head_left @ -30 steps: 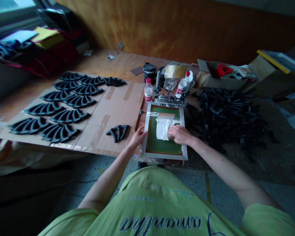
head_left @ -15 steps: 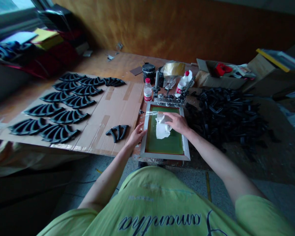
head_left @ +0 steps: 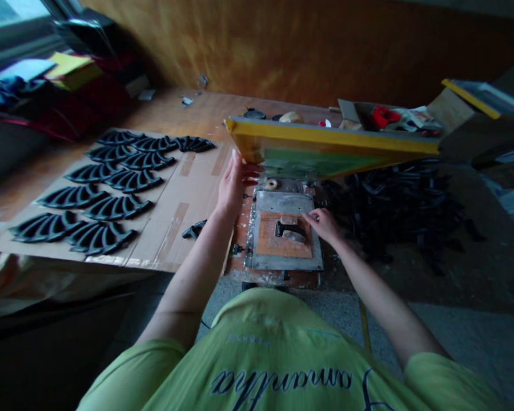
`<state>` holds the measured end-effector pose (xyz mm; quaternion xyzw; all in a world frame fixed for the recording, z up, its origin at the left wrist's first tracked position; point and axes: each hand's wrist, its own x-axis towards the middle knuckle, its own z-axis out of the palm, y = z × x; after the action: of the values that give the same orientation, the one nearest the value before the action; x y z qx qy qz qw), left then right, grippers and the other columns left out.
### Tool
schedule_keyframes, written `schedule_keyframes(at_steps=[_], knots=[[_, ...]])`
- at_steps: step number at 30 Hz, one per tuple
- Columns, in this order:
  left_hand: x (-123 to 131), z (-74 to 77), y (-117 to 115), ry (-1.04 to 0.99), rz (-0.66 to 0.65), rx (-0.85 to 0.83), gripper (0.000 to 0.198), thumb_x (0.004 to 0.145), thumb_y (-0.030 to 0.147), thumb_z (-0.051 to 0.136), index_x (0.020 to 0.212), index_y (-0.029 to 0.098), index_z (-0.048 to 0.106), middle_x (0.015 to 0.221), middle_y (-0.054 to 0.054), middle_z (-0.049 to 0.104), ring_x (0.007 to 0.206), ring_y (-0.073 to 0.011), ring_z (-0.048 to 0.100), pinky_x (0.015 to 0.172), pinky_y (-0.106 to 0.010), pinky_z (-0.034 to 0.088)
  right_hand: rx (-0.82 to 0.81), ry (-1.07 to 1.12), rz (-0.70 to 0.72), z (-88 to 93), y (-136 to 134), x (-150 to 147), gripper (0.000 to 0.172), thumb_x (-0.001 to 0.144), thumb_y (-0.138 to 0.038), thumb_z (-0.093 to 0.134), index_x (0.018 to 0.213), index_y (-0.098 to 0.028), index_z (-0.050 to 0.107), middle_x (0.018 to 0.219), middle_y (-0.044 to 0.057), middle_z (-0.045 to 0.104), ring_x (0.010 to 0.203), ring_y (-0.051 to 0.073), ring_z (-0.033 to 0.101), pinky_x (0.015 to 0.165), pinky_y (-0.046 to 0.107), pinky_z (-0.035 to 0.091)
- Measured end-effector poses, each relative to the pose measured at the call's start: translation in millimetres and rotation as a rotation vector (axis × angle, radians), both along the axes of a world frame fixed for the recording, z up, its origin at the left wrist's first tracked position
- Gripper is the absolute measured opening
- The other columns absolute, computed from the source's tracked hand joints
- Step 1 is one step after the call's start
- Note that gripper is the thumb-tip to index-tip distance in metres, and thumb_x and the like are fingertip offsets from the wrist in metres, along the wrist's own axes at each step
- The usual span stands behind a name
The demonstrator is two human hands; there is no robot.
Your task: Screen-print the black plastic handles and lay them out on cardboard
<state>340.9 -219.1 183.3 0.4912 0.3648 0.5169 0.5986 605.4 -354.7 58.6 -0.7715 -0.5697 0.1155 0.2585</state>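
The screen printing frame (head_left: 334,136), edged with yellow tape and holding green mesh, is tilted up at its near side. My left hand (head_left: 231,184) grips its left end. Below lies a metal plate (head_left: 282,264) bearing a brown board (head_left: 268,242). A curved black plastic part (head_left: 292,230) rests on that board, held around small blocks. At the board's right edge is my right hand (head_left: 323,224), its fingers drawn together close to the black part. Whatever those fingers hold, if anything, is hidden.
Fanned rows of black parts (head_left: 115,208) lie on cardboard (head_left: 163,194) at left, with another black part (head_left: 194,229) behind my left forearm. A heap of black parts (head_left: 394,211) covers the right side. Behind it stands a carton (head_left: 351,114). A tape roll (head_left: 271,184) sits behind the plate.
The screen frame has swung up from flat, uncovering the plate and black part. My left hand has risen with it. My right hand has moved down to the board; the white cloth is out of sight.
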Motion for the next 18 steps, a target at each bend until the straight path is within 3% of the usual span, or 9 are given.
schedule_keyframes(at_steps=[2,5,6,8,10,12,15,16,18], knots=[[4.0,-2.2,-2.3,0.004,0.048,-0.003,0.058,0.089,0.07,0.041,0.113,0.021,0.06,0.086,-0.007,0.071,0.075,-0.0141,0.066,0.063,-0.023,0.051,-0.046,-0.109,0.122,-19.7,-7.2,-28.9,0.024,0.084,-0.043,0.068,0.08,-0.02,0.063,0.092,0.009,0.065,0.094,0.023,0.059,0.085,0.034,0.046],[4.7,-33.4,-37.6,0.05,0.043,-0.14,0.058,0.088,0.07,0.043,0.116,0.021,0.056,0.093,-0.008,0.072,0.076,-0.0153,0.066,0.061,-0.024,0.051,-0.157,-0.157,0.135,-26.1,-8.8,-53.0,0.012,0.089,-0.031,0.063,0.086,-0.019,0.058,0.091,0.009,0.065,0.091,0.023,0.06,0.08,0.033,0.045],[5.0,-48.4,-55.8,0.097,-0.042,-0.248,0.058,0.086,0.07,0.047,0.113,0.02,0.057,0.093,-0.009,0.072,0.075,-0.017,0.067,0.06,-0.025,0.051,-0.185,-0.134,0.107,-23.9,-9.0,-58.1,0.009,0.091,-0.027,0.059,0.087,-0.02,0.057,0.088,0.008,0.065,0.087,0.022,0.06,0.076,0.031,0.045],[7.6,-78.0,-94.4,0.217,-0.37,-0.546,0.061,0.08,0.071,0.056,0.108,0.016,0.06,0.095,-0.014,0.073,0.079,-0.0229,0.068,0.059,-0.03,0.052,-0.175,-0.081,0.055,-17.3,-11.7,-71.6,0.007,0.094,-0.023,0.053,0.088,-0.02,0.056,0.085,0.007,0.065,0.083,0.021,0.061,0.072,0.03,0.044],[12.6,-100.7,-126.2,0.179,-0.464,-0.706,0.059,0.079,0.071,0.058,0.104,0.017,0.061,0.1,-0.015,0.072,0.087,-0.025,0.069,0.063,-0.031,0.054,-0.078,-0.05,0.075,-10.7,-18.1,-92.9,0.01,0.096,-0.022,0.049,0.088,-0.021,0.056,0.087,0.007,0.065,0.085,0.021,0.061,0.074,0.031,0.045],[16.3,-113.6,-142.0,0.062,-0.381,-0.767,0.054,0.079,0.07,0.058,0.094,0.018,0.059,0.094,-0.011,0.071,0.085,-0.0217,0.068,0.066,-0.03,0.054,0.033,-0.025,0.209,-5.0,-25.3,-115.9,0.013,0.095,-0.021,0.049,0.086,-0.022,0.056,0.091,0.007,0.065,0.089,0.021,0.06,0.078,0.031,0.046],[6.3,-121.4,-132.2,0.007,-0.186,-0.755,0.049,0.076,0.064,0.065,0.087,0.018,0.054,0.082,-0.005,0.067,0.073,-0.0157,0.066,0.064,-0.027,0.054,0.139,0.039,0.41,1.7,-29.6,-121.5,0.015,0.096,-0.022,0.049,0.085,-0.023,0.059,0.094,0.006,0.066,0.095,0.021,0.06,0.085,0.031,0.046],[-3.7,-123.8,-122.3,0.037,-0.139,-0.721,0.048,0.076,0.062,0.066,0.089,0.018,0.054,0.083,-0.004,0.067,0.071,-0.015,0.066,0.063,-0.027,0.053,0.156,0.054,0.401,2.4,-28.5,-110.4,0.016,0.096,-0.023,0.048,0.086,-0.023,0.06,0.094,0.006,0.066,0.095,0.021,0.06,0.086,0.031,0.046],[-34.7,-131.4,-99.0,0.14,-0.013,-0.614,0.048,0.078,0.063,0.063,0.093,0.018,0.052,0.085,-0.004,0.067,0.068,-0.0143,0.066,0.061,-0.027,0.053,0.144,0.043,0.247,-1.0,-23.6,-71.0,0.016,0.096,-0.025,0.048,0.088,-0.022,0.061,0.095,0.007,0.066,0.094,0.021,0.06,0.087,0.033,0.046]])
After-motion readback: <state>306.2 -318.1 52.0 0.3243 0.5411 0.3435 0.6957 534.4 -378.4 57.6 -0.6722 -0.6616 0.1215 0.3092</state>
